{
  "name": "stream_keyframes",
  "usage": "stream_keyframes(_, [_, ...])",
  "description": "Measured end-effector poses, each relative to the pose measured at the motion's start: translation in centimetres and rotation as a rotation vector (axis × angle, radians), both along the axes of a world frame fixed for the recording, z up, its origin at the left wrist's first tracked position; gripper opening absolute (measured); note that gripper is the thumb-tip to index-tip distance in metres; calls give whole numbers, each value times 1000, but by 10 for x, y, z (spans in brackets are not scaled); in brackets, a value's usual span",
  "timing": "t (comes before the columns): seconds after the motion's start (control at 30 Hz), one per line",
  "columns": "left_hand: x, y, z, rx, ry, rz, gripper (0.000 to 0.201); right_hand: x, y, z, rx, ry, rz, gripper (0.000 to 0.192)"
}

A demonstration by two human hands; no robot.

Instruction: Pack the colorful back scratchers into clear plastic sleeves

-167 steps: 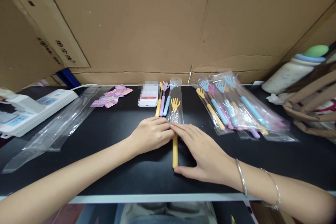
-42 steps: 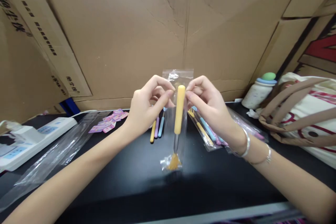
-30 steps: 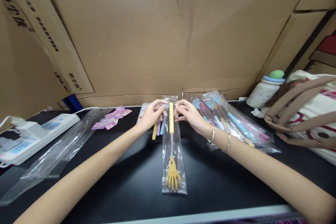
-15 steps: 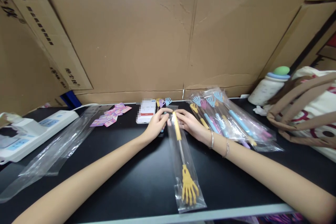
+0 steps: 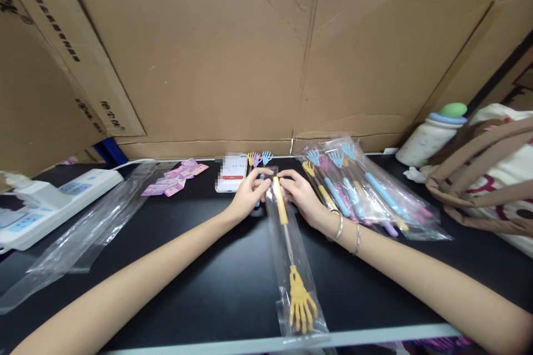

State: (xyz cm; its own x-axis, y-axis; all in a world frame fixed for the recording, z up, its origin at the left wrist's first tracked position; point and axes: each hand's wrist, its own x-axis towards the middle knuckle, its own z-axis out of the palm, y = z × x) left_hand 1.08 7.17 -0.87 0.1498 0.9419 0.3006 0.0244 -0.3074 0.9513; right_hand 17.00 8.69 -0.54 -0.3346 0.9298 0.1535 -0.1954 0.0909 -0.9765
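Both hands meet at the far end of a clear plastic sleeve (image 5: 291, 244) lying flat on a black desk (image 5: 200, 266). The left hand (image 5: 249, 197) and right hand (image 5: 302, 197) each close fingertips together on the sleeve's open mouth, one at each side, in a pinching grip.

Inside the sleeve lies a yellow back scratcher (image 5: 289, 255), handle toward the hands, hand-shaped claw toward the wearer, close to the desk's near edge.

Just beyond the left hand lie three loose back scratchers (image 5: 258, 160) and a phone (image 5: 231, 173). To the right sits a pile of bagged back scratchers (image 5: 358, 188).

Risks, as judgement: the thin film could slip from the fingertips or crease at the mouth. The claw end, so near the edge, could slide off if the sleeve is tugged forward.
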Motion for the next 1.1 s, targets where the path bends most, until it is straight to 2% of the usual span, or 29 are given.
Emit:
stream_keyframes(0.23, [1,-2,-1,12,-7,20,26,-3,-4,-3,44,52,-78,18])
stream_keyframes(0.53, [0,0,-6,34,-13,-2,21,-1,-4,1,2,99,5,10])
stream_keyframes(0.8, [0,-1,-2,35,-14,-31,23,-1,-6,5,-2,112,34,7])
stream_keyframes(0.97, [1,-2,-2,21,-38,-29,12,1,-3,2,-24,124,63,8])
stream_keyframes(1.1, [2,-3,0,1,-50,-33,12,2,-2,2,-33,128,71,8])
